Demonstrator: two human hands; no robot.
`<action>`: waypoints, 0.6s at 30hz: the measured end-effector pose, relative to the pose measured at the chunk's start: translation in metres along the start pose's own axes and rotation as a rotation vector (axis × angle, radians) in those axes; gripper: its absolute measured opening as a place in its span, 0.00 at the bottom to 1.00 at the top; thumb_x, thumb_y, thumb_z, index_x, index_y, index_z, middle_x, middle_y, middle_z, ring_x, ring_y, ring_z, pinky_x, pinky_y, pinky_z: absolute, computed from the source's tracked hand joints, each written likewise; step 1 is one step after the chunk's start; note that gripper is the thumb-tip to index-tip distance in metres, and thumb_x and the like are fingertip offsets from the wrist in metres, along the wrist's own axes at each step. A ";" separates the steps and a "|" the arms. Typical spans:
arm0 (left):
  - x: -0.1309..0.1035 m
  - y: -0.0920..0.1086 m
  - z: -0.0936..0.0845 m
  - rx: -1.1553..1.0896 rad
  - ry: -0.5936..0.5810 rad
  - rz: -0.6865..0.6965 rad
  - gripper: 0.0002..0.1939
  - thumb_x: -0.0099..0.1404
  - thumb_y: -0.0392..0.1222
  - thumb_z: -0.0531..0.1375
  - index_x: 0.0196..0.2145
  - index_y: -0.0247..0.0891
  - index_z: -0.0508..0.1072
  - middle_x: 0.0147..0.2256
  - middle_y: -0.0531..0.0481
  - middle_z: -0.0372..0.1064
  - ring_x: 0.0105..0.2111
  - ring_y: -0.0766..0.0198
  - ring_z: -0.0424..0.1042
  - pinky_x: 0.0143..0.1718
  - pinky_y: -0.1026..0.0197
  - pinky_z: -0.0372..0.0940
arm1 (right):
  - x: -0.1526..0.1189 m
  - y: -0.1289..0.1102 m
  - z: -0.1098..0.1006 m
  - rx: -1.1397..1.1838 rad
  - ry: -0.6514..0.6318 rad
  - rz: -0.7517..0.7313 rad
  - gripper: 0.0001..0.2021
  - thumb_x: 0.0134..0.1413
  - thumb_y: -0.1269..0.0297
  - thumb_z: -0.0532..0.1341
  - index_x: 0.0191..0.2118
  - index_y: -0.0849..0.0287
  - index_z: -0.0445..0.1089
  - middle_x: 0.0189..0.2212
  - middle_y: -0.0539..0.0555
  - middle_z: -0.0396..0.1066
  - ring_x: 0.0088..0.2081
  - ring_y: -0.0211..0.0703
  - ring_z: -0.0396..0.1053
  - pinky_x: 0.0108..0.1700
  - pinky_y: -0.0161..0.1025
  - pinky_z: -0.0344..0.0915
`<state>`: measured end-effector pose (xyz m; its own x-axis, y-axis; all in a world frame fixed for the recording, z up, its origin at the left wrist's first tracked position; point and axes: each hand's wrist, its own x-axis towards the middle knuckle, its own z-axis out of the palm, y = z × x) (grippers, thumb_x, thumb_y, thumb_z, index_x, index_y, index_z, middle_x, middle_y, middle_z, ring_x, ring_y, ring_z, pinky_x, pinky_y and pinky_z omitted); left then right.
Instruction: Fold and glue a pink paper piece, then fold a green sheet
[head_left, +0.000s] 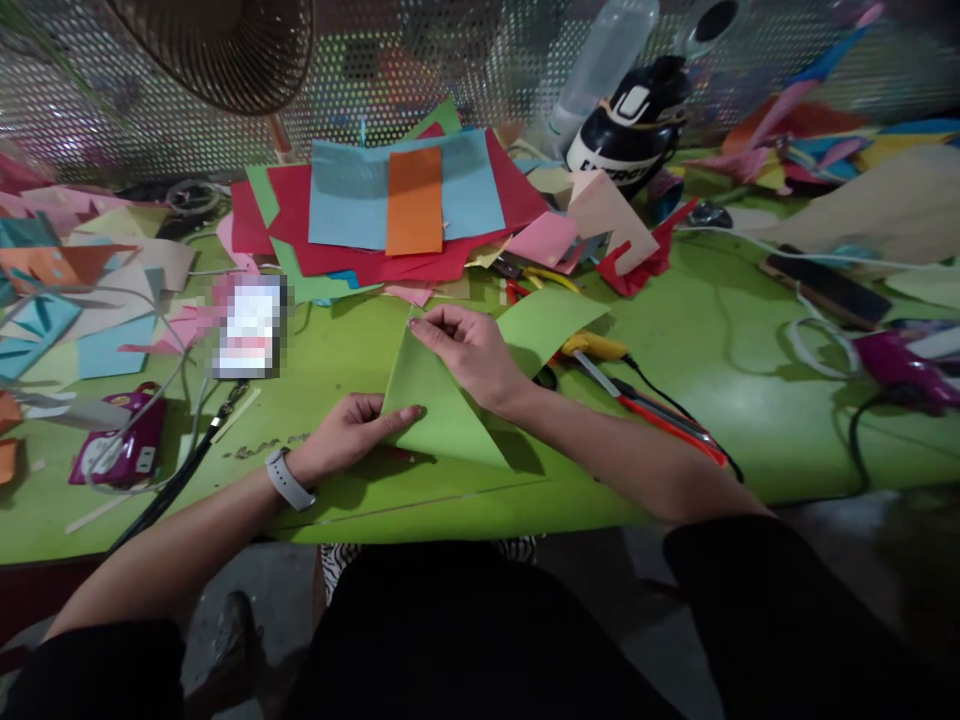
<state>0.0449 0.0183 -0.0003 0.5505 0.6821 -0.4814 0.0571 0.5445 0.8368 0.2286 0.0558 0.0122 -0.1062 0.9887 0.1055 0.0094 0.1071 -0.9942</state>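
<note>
A sheet of light green paper (pixel 442 410), folded to a triangular shape, is held between my two hands just above the green table (pixel 337 350). My left hand (pixel 356 432) grips its left edge, thumb on top and fingers behind. At the upper corner, my right hand (pixel 469 352) pinches the paper between thumb and fingertips. Another part of green paper (pixel 551 320) curves out behind my right wrist; whether it belongs to the same sheet I cannot tell. A yellow-handled tool (pixel 596 346) with a black cord lies beside my right forearm.
Red card (pixel 289 215), a light blue sheet (pixel 345 195) and an orange strip (pixel 415 200) are stacked at the back. A lit phone (pixel 250 328) and a purple device (pixel 124 435) lie left. Behind stand a black bottle (pixel 626 135) and a fan (pixel 217 45). Cables and a dark phone (pixel 825 285) lie right.
</note>
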 end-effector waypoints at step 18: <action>0.006 0.017 -0.020 0.147 0.327 0.308 0.20 0.57 0.57 0.68 0.25 0.35 0.75 0.24 0.53 0.71 0.22 0.71 0.67 0.27 0.66 0.69 | 0.000 -0.010 -0.026 -0.093 -0.601 0.516 0.18 0.38 0.53 0.75 0.30 0.60 0.74 0.25 0.54 0.77 0.25 0.40 0.72 0.30 0.40 0.72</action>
<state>0.0329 0.0414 0.0053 0.2705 0.9318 -0.2419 0.0628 0.2337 0.9703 0.2546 0.0571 0.0231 -0.5833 0.6933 -0.4232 0.2836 -0.3144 -0.9059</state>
